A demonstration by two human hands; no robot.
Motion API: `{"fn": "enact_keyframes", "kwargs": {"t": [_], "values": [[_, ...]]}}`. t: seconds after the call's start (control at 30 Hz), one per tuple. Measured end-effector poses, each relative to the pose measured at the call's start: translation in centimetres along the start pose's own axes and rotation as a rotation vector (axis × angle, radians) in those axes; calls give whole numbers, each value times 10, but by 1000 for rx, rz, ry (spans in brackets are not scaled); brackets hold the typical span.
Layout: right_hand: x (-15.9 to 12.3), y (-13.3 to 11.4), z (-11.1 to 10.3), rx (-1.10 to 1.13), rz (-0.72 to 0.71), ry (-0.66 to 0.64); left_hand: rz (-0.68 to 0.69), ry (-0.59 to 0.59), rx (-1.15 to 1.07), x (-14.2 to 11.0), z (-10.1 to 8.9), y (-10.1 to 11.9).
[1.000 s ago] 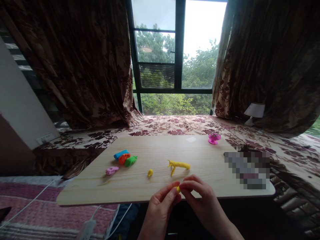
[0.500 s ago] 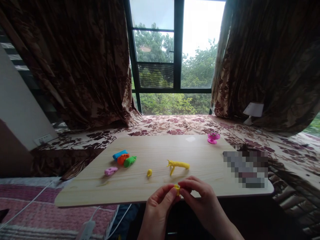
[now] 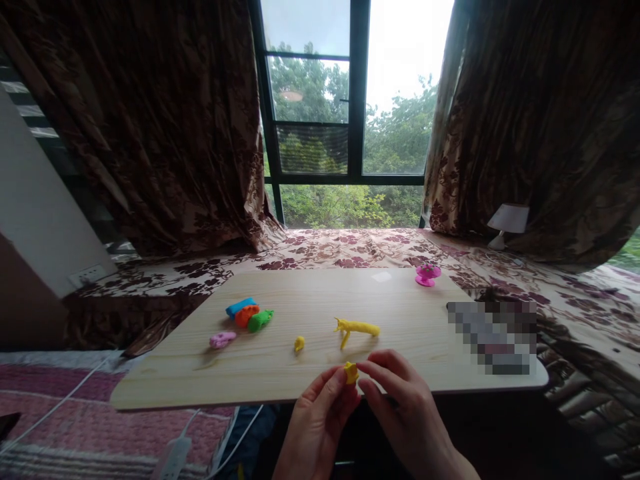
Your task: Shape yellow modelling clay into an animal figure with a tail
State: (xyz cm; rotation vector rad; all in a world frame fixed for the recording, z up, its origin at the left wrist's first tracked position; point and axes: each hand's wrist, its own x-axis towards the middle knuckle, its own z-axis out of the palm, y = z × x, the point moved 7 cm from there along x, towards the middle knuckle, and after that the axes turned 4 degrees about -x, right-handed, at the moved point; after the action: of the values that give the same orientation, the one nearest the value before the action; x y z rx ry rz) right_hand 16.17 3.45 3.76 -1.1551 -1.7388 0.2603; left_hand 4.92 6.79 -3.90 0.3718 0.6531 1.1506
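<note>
Above the near edge of the table, my left hand [image 3: 323,407] pinches a small lump of yellow modelling clay [image 3: 351,373] between thumb and fingers. Close by on its right is my right hand [image 3: 400,393], thumb and index finger apart; the index fingertip is at the lump's edge, and I cannot tell whether it touches. Beyond my hands lies a yellow clay figure [image 3: 361,327] with a long body, a leg and thin prongs at its left end. A smaller yellow clay piece [image 3: 299,343] sits to its left.
On the wooden table [image 3: 300,293], blue clay [image 3: 241,307], orange clay [image 3: 246,316], green clay [image 3: 261,321] and pale pink clay [image 3: 222,340] lie at left. A pink clay mushroom shape [image 3: 427,275] stands at the far right, a blurred-out object [image 3: 493,338] nearer.
My right thumb and index finger have parted from the yellow lump, which stays in my left hand. More of the lump shows now, and it sits slightly higher.
</note>
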Motion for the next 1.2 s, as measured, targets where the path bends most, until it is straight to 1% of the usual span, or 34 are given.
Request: {"fn": "enact_keyframes", "kwargs": {"t": [0.1,0.2,0.3,0.37,0.5,0.57,0.6,0.67,0.73,0.8,0.87,0.93,1.03,1.07,1.13,1.2], "values": [[-2,-1,5,-28,-10,-33,-19,-44,-15,-4,6,-1],[-3,3,8,25,13,-35,-19,-72,-16,-7,8,0],[-3,4,7,70,19,-33,-13,-84,62,-7,10,1],[-2,4,4,70,17,-28,67,-53,195,-8,9,7],[3,2,-2,96,18,-17,400,50,496,-18,13,32],[5,2,-2,143,39,-37,509,78,594,-25,19,43],[6,2,-1,171,56,-55,536,64,625,-28,23,47],[6,5,3,232,96,-84,553,-15,663,-33,34,50],[4,10,6,300,154,-80,556,-94,694,-36,44,50],[2,16,8,373,215,-58,572,-114,732,-37,47,50],[1,15,7,393,226,-19,599,-88,759,-35,45,51],[2,7,4,332,171,7,582,-29,753,-30,36,50],[3,-6,3,202,69,-18,451,94,654,-20,17,43],[3,-8,4,176,50,-20,399,115,600,-17,12,39],[2,-8,4,138,29,21,315,112,462,-15,7,29],[1,-4,3,109,19,91,255,66,322,-15,10,21]]}}
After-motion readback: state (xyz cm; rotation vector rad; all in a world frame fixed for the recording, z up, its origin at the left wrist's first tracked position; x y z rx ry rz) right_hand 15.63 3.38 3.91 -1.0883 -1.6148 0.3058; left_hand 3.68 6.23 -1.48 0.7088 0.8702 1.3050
